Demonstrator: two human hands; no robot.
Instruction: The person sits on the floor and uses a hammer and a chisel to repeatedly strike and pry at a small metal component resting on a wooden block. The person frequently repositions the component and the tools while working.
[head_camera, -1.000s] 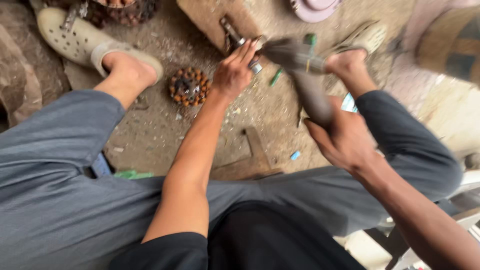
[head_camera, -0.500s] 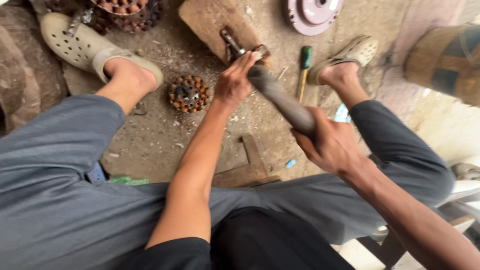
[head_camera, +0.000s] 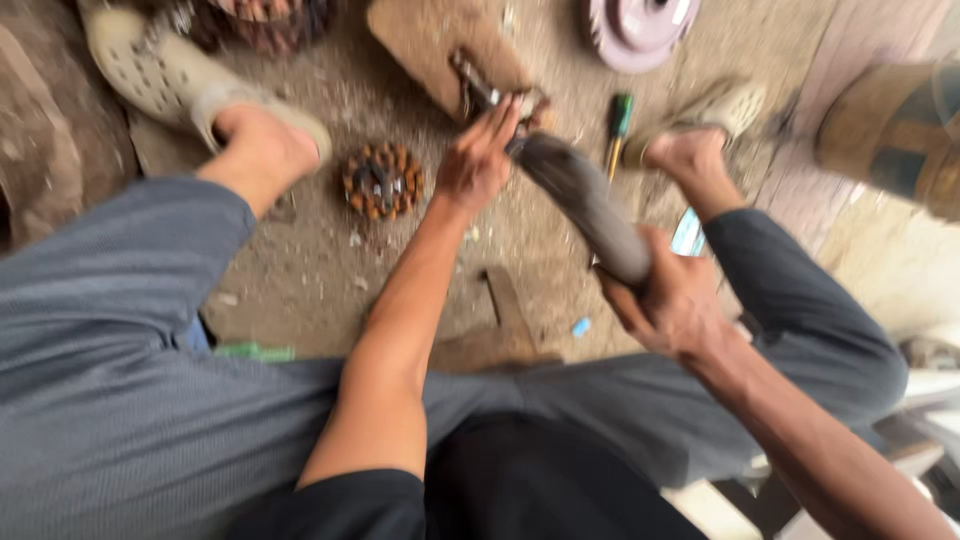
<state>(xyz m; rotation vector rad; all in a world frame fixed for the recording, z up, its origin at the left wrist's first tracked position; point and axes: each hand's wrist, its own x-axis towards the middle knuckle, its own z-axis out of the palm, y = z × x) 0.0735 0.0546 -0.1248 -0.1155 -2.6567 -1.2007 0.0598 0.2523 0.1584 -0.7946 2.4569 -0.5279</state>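
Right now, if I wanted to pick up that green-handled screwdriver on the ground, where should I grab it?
Probably by the green handle, the thick upper end of the screwdriver. Come from above: it lies flat on the dirt floor, its thin shaft pointing down toward the right hand. The foot sits close on one side, so approach from the other.

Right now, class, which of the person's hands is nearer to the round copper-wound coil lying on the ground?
Left. The left hand is just right of the coil, fingers on the metal part. The right hand grips the hammer handle, farther away.
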